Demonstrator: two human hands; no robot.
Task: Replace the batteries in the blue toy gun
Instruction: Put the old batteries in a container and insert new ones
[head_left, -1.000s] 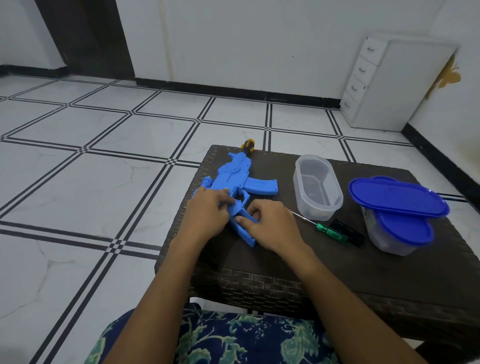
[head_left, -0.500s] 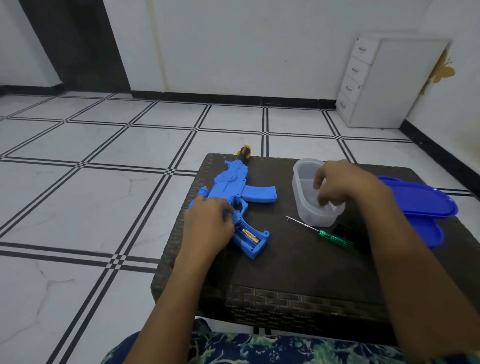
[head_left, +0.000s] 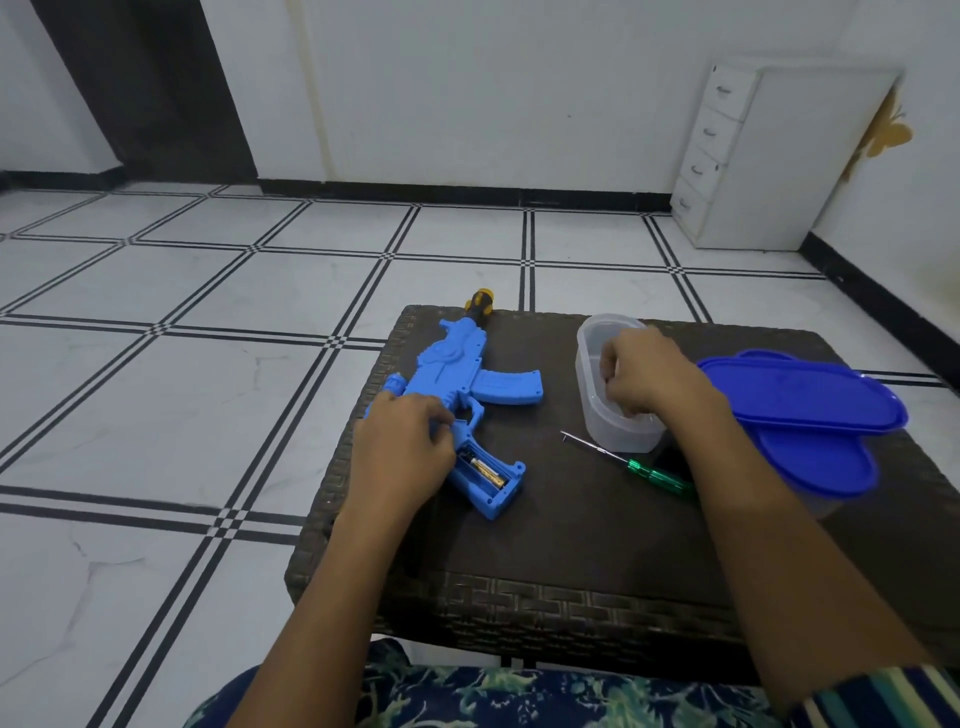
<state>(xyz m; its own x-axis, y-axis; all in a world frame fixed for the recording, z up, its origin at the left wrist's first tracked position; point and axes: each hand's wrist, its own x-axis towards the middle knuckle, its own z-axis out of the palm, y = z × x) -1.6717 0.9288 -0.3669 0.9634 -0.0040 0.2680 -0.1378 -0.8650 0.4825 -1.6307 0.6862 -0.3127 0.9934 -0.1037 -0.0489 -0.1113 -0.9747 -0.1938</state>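
Note:
The blue toy gun (head_left: 457, 374) lies flat on the left part of a dark wicker table (head_left: 571, 545), its yellow-and-black muzzle at the far edge. The grip's battery compartment is uncovered, and a gold battery (head_left: 485, 469) shows inside. My left hand (head_left: 402, 452) lies over the gun's rear body and holds it down, just left of the compartment. My right hand (head_left: 644, 374) reaches into a clear plastic container (head_left: 589, 395) with its fingers curled downward. Anything in those fingers is hidden.
A green-handled screwdriver (head_left: 654, 474) lies in front of the clear container. A loose blue lid (head_left: 800, 395) rests on a second, lidded container (head_left: 815, 462) at the table's right. A white drawer unit (head_left: 727, 156) stands by the far wall. Tiled floor surrounds the table.
My right hand left the gun's grip and moved right into the clear container. The battery compartment, covered by the hands one second ago, now lies uncovered. My left hand stayed on the gun.

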